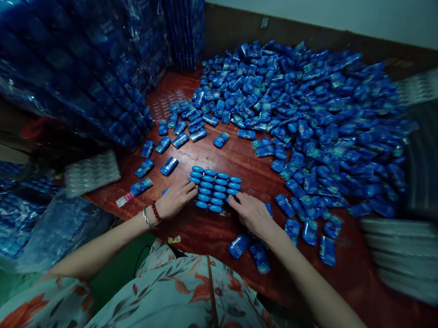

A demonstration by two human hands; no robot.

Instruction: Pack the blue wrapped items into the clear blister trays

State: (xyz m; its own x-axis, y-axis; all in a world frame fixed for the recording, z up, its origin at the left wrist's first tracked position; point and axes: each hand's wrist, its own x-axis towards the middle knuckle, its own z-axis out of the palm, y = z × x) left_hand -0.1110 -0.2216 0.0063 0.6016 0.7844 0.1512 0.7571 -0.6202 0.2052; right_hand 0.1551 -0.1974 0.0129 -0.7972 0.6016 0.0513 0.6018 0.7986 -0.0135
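- Left hand and right hand press a block of blue packets together on the counter, fingers extended against its sides.
- Squaring step; the next move likely needs even squeezing.

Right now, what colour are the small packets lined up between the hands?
Blue, small oval packets, seen in the head view.

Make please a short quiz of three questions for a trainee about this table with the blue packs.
1. True or false: both hands touch the neat block of blue packs.
2. Which wrist wears bracelets: A left, B right?
3. The big loose pile lies on a ____ table.

Key: 1 true, the left hand and right hand press its sides. 2 A. 3 red-brown.
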